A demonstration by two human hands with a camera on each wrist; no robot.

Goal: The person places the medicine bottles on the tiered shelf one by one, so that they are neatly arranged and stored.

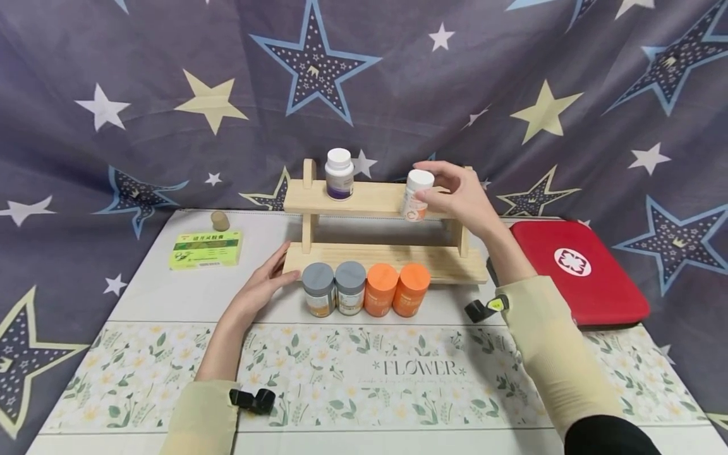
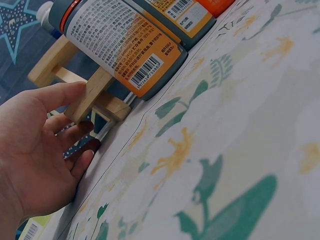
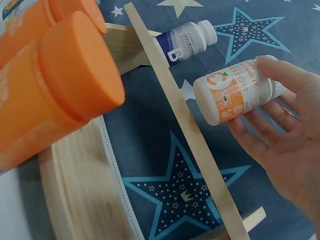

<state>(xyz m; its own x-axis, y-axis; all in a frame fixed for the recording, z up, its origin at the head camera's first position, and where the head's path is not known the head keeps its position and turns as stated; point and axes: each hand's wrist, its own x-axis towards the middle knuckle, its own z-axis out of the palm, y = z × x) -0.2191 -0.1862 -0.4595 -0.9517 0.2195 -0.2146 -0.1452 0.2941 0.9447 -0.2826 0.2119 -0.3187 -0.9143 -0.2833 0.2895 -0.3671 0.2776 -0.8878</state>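
Observation:
The right hand (image 1: 463, 194) pinches a white bottle with an orange label (image 1: 414, 203) near its cap, at the upper shelf's front edge; in the right wrist view this bottle (image 3: 232, 92) is tilted, with the fingers (image 3: 270, 131) behind it. A white bottle with a purple label (image 1: 339, 175) stands on the upper shelf's left part. The left hand (image 1: 260, 287) touches the left end of the wooden rack's lower shelf (image 1: 443, 265); its thumb lies against the wood (image 2: 90, 95) in the left wrist view.
Two grey-capped jars (image 1: 349, 289) and two orange jars (image 1: 411, 291) stand in a row before the rack. A green-yellow box (image 1: 206, 250) and a small cork-coloured piece (image 1: 220, 220) lie at the left, a red case (image 1: 603, 284) at the right. A star-patterned cloth hangs behind.

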